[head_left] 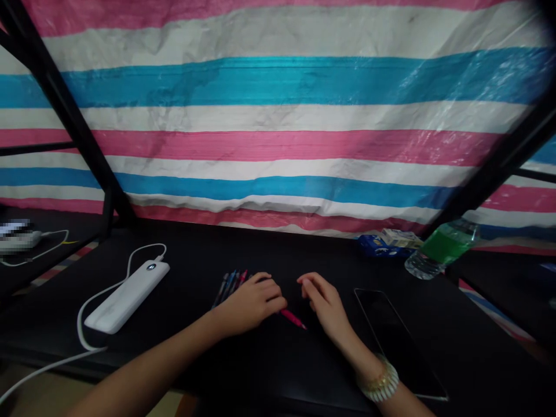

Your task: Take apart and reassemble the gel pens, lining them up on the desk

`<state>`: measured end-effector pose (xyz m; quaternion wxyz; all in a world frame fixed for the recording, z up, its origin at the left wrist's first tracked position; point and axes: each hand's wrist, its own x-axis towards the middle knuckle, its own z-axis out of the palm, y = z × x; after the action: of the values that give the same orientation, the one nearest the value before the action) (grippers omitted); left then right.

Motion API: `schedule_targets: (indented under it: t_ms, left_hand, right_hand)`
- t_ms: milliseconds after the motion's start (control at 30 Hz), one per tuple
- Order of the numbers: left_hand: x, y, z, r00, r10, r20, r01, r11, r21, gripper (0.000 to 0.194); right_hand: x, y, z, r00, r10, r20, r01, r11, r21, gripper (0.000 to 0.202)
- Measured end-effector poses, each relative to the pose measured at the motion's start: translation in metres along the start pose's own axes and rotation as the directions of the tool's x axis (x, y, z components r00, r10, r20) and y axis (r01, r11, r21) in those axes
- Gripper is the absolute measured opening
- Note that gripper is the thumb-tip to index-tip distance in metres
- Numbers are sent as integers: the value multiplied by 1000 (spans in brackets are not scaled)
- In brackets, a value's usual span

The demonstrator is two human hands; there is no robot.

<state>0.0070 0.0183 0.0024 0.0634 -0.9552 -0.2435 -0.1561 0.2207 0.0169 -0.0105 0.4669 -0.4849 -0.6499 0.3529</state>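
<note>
My left hand (254, 302) rests over the black table with its fingers curled down. From under its thumb side a pink pen (293, 318) sticks out, its tip pointing to the lower right; the rest is hidden by the hand. Several pens (230, 284) in dark, blue and pink colours lie side by side just left of that hand, partly covered by it. My right hand (325, 304), with a pale beaded bracelet at the wrist, is held apart to the right. Its fingers are loosely bent, and nothing shows in them.
A white power bank (128, 296) with a plugged-in white cable lies at the left. A dark tablet or phone (397, 341) lies beside my right forearm. Behind it are a green-labelled bottle (445, 246) and a blue packet (380, 245). Black frame bars and a striped sheet (278, 145) stand behind.
</note>
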Motion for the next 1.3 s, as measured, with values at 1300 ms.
schedule_targets:
  t_ms: [1300]
  left_hand:
    - [-4,15,-5,928,-370,-39,372,925,80,22]
  right_hand:
    - [-8,-8,2,899,-346,270,437,759,-483,24]
